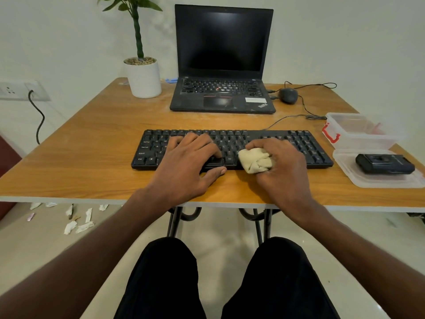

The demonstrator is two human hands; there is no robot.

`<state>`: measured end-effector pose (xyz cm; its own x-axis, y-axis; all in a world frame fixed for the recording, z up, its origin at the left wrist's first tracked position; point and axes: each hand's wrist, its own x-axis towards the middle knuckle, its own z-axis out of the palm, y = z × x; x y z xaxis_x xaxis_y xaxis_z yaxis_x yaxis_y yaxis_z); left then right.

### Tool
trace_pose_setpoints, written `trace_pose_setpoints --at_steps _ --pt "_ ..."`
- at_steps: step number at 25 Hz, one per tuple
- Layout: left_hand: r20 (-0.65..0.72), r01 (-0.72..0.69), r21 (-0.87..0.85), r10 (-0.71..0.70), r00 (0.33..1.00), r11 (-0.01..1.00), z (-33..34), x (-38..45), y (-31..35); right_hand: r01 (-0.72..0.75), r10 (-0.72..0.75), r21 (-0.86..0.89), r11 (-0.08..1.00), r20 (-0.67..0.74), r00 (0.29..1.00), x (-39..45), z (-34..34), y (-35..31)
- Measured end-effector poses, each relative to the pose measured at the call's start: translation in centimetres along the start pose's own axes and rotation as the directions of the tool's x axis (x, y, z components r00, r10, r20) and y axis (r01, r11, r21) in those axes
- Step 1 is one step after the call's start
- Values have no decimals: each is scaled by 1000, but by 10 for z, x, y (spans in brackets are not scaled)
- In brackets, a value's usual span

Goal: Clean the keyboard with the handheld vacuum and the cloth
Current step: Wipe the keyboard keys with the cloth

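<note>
A black keyboard (305, 146) lies across the wooden table (92, 157) near its front edge. My left hand (186, 162) rests flat on the keyboard's left-middle keys, fingers spread, thumb at the front edge. My right hand (282, 164) grips a bunched beige cloth (255, 160) and holds it against the keys right of the space bar. The black handheld vacuum (385, 163) lies on a clear plastic lid (377, 180) to the right of the keyboard.
An open black laptop (223, 65) stands behind the keyboard, with a white potted plant (143, 77) on its left and a black mouse (288, 95) with cables on its right. A clear plastic box (361, 132) stands behind the lid. Paper scraps (78, 224) lie on the floor.
</note>
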<state>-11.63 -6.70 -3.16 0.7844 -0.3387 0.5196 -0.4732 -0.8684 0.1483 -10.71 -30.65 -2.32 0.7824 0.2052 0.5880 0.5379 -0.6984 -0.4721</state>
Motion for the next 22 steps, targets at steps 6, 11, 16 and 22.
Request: trace_pose_setpoints --at_steps 6,11,16,22 --pt "18 17 -28 -16 1000 999 2 0 -1 10 -11 51 999 29 1000 0 1 1" --pt "31 26 -71 -24 999 997 3 2 -3 -120 117 -26 992 -104 988 2 2 8" --pt "45 46 -63 -43 998 997 1 3 0 34 -32 -37 999 62 998 4 4 3" --pt "65 72 -77 -67 996 994 -2 3 2 4 -4 3 1000 38 999 3 2 2"
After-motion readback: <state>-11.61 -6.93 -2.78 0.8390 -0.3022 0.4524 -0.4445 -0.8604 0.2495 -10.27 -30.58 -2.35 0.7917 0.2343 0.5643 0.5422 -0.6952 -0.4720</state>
